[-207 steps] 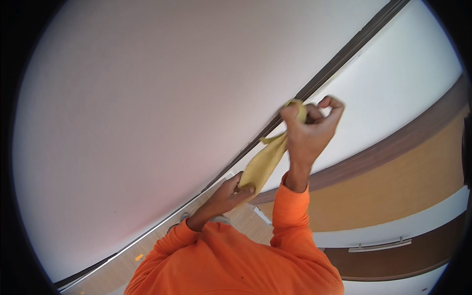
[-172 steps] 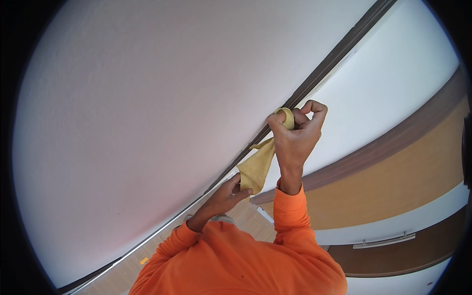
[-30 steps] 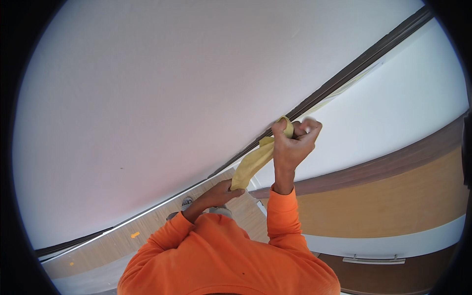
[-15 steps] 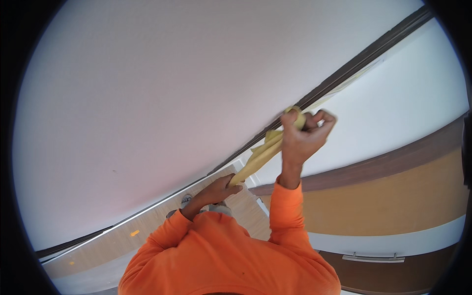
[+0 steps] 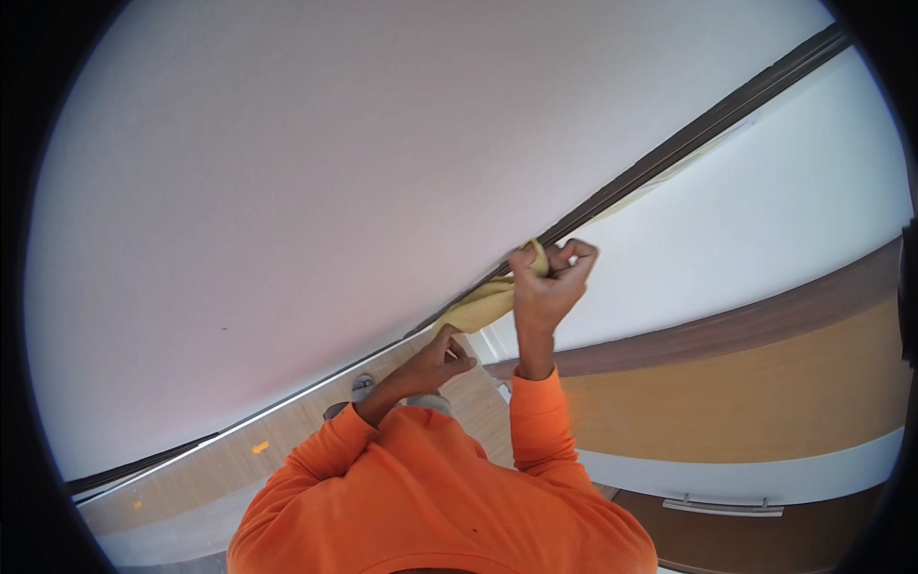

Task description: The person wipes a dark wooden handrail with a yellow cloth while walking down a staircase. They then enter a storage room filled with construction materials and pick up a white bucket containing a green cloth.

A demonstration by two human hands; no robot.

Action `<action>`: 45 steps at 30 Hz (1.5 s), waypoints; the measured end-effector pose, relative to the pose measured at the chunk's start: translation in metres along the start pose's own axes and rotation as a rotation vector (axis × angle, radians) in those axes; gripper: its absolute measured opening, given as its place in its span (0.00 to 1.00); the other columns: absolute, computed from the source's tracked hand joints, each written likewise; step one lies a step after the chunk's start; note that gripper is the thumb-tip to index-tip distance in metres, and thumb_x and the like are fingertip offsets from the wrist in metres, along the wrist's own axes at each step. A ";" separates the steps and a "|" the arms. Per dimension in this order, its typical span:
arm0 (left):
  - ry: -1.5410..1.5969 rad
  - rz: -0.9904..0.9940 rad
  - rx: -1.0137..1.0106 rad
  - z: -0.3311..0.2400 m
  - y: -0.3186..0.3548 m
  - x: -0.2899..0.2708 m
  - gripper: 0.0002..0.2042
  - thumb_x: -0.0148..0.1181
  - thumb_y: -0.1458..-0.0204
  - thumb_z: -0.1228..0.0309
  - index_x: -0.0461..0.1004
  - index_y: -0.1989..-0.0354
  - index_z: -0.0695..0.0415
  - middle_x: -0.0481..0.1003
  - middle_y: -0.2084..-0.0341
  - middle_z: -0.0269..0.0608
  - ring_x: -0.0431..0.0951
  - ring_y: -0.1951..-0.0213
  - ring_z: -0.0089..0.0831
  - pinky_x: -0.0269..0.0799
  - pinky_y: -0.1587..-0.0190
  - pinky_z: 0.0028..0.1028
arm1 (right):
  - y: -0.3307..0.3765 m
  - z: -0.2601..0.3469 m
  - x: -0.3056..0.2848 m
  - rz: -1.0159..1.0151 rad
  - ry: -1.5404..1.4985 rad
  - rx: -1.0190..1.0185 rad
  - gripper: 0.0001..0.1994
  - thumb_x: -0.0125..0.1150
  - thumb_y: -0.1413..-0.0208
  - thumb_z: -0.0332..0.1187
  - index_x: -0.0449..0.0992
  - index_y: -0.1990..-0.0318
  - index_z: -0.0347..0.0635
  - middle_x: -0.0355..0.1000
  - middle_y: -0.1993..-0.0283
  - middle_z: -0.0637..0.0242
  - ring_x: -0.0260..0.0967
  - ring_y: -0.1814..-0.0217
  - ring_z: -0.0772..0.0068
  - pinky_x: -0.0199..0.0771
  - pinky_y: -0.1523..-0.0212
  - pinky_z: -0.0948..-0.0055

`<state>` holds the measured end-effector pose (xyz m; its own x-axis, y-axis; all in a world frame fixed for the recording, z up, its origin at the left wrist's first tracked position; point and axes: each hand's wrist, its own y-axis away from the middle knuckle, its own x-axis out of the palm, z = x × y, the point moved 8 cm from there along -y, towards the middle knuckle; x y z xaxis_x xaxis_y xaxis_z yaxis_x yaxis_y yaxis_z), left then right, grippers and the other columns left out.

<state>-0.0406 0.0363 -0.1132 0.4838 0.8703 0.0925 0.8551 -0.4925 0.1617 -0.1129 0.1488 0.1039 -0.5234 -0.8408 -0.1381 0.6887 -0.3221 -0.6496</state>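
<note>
Yellow cloth: was stretched between the hands, its long axis slanted roughly along the dark strip.
Right hand: was curled, the cloth's upper end gripped and looped there.
Left hand: was held half open by the lower end, nothing clasped; fingertip contact could not be confirmed.
Hidden: cloth behind the right hand was blocked from sight; contact with the strip could not be told.

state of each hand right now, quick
Left hand: open, at the lower end of the yellow cloth; contact unclear.
Right hand: closed, holding the yellow cloth.
</note>
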 end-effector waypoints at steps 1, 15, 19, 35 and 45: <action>0.019 -0.036 0.000 0.002 0.001 -0.003 0.32 0.64 0.39 0.59 0.56 0.35 0.65 0.72 0.60 0.42 0.75 0.56 0.30 0.73 0.53 0.29 | 0.011 -0.011 0.002 0.019 0.023 0.050 0.20 0.71 0.55 0.26 0.61 0.62 0.41 0.58 0.76 0.72 0.56 0.74 0.82 0.65 0.72 0.77; 0.071 -0.135 -0.011 0.023 0.000 -0.011 0.32 0.66 0.40 0.62 0.50 0.37 0.58 0.65 0.51 0.49 0.73 0.52 0.35 0.74 0.52 0.33 | -0.002 0.016 0.004 0.017 0.044 0.004 0.20 0.68 0.52 0.22 0.58 0.61 0.42 0.61 0.82 0.73 0.54 0.77 0.86 0.61 0.74 0.84; 0.088 -0.123 0.014 0.018 0.004 -0.019 0.33 0.65 0.40 0.65 0.49 0.36 0.59 0.66 0.51 0.48 0.73 0.52 0.34 0.74 0.51 0.33 | -0.021 0.044 0.006 -0.006 0.013 -0.041 0.21 0.68 0.53 0.23 0.58 0.61 0.42 0.62 0.82 0.73 0.55 0.77 0.86 0.61 0.72 0.85; 0.079 -0.061 -0.010 0.010 -0.004 -0.014 0.35 0.65 0.40 0.61 0.49 0.34 0.59 0.67 0.49 0.50 0.74 0.49 0.36 0.74 0.49 0.34 | -0.028 0.037 -0.002 -0.002 0.016 -0.085 0.22 0.69 0.54 0.24 0.59 0.59 0.41 0.62 0.83 0.74 0.55 0.78 0.87 0.61 0.73 0.84; 0.057 -0.106 0.083 0.020 -0.011 -0.014 0.37 0.65 0.40 0.60 0.48 0.32 0.63 0.69 0.45 0.54 0.75 0.48 0.40 0.73 0.45 0.38 | -0.025 0.046 0.000 0.032 0.019 -0.094 0.22 0.69 0.52 0.24 0.58 0.59 0.42 0.66 0.81 0.72 0.58 0.76 0.86 0.63 0.73 0.84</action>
<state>-0.0536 0.0294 -0.1356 0.3809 0.9147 0.1354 0.9143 -0.3944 0.0923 -0.1070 0.1370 0.1545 -0.5118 -0.8414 -0.1734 0.6557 -0.2523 -0.7116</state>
